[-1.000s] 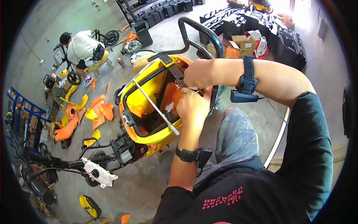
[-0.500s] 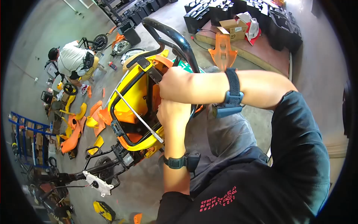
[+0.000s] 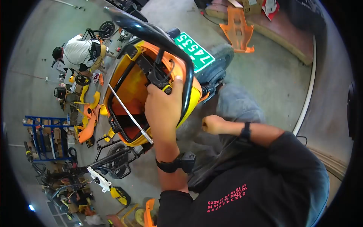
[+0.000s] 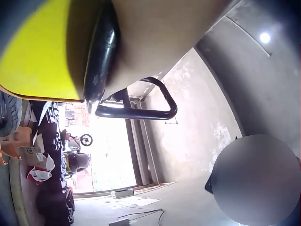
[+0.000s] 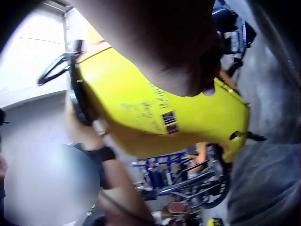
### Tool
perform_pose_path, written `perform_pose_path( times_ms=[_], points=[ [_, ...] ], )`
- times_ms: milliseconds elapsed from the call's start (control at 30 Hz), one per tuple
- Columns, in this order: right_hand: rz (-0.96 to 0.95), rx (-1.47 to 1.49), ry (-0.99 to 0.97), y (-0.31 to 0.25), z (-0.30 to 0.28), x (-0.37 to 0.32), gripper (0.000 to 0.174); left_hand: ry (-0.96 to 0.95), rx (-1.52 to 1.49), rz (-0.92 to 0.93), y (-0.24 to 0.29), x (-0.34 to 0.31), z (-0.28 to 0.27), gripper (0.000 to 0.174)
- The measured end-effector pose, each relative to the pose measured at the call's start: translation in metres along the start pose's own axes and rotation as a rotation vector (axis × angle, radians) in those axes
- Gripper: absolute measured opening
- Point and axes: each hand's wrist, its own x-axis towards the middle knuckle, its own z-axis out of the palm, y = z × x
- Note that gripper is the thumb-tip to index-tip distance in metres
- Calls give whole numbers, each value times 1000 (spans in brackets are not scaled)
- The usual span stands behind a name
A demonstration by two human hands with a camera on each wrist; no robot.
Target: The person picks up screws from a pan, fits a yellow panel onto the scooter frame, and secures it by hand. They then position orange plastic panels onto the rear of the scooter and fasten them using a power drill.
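An electric scooter's yellow-and-orange rear body (image 3: 132, 79) stands with its top uncovered, edged by a black tube frame. My left hand (image 3: 162, 109) reaches over its near side and grips a black bracket (image 3: 155, 72) at the back of the opening, thumb by the orange rim; the fingertips are hidden inside. Across the opening lies a long silver rod (image 3: 126, 108) with a thicker socket-like end. Away from the body, my right hand (image 3: 213, 124) hangs low near my leg with its fingers curled; nothing shows in it. In the right wrist view that hand overlaps the yellow side panel (image 5: 136, 99).
A black grab rail (image 3: 151, 32) arches over the scooter's rear, beside a green number plate (image 3: 194, 53) and rear wheel (image 3: 223, 56). Orange and yellow panels (image 3: 89, 125) litter the floor. Someone in a white shirt (image 3: 79, 53) sits working farther off. An orange panel (image 3: 238, 30) leans against a low platform.
My right hand has left the bracket, where both hands were together, and dropped toward my leg. The left hand stays at the bracket. The head view has shifted, showing the number plate fully.
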Motion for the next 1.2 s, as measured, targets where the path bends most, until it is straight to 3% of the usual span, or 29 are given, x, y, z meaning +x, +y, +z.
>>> perform_pose_path(
  times_ms=[67, 133, 167, 200, 233, 300, 333, 400, 500, 600, 667, 800, 867, 900, 933, 1033, 1133, 1200],
  points=[
    [154, 19, -176, 22, 32, 46, 36, -69, -23, -37, 4, -2, -4, 77],
    [275, 117, -125, 21, 45, 79, 40, 167, 50, 114, -11, 2, 12, 90],
    [249, 259, 3, 30, 64, 99, 43, 160, 88, 125, -9, -1, 9, 98],
    [228, 397, 132, 39, 84, 115, 48, 212, 104, 148, -10, -3, 10, 92],
    [243, 422, 140, 42, 93, 126, 48, 224, 115, 140, -7, -6, 9, 88],
    [68, 584, 33, 50, 104, 141, 56, 227, 141, 127, -6, -13, 5, 80],
    [79, 610, 38, 52, 102, 140, 56, 216, 165, 121, -8, -16, 5, 76],
    [-95, 509, 104, 50, 97, 127, 59, 111, 177, 180, -5, -25, 0, 65],
    [-192, 697, 72, 56, 99, 136, 61, 81, 172, 164, -9, -20, -2, 61],
    [-224, 683, 32, 54, 91, 132, 67, 109, 143, 229, -12, -15, 2, 55],
    [-172, 674, 20, 50, 84, 137, 65, 200, 106, 156, -8, -20, 9, 50],
    [-129, 745, 154, 58, 122, 166, 62, 302, -48, 299, -22, -20, 18, 41],
    [-238, 933, 316, 55, 133, 174, 58, 277, -167, 156, -19, -21, 21, 40],
    [-125, 943, 338, 54, 138, 176, 53, 275, -166, 121, -18, -21, 21, 40],
    [-117, 949, 327, 52, 136, 173, 53, 273, -166, 86, -16, -21, 22, 40],
    [179, 1010, 246, 48, 140, 158, 55, 312, -193, 74, -8, -25, 27, 41],
    [101, 921, 254, 51, 155, 149, 53, 342, -179, -16, -7, -26, 25, 40],
    [84, 885, 167, 50, 145, 155, 54, 334, -190, 64, -6, -23, 25, 43]
  ],
)
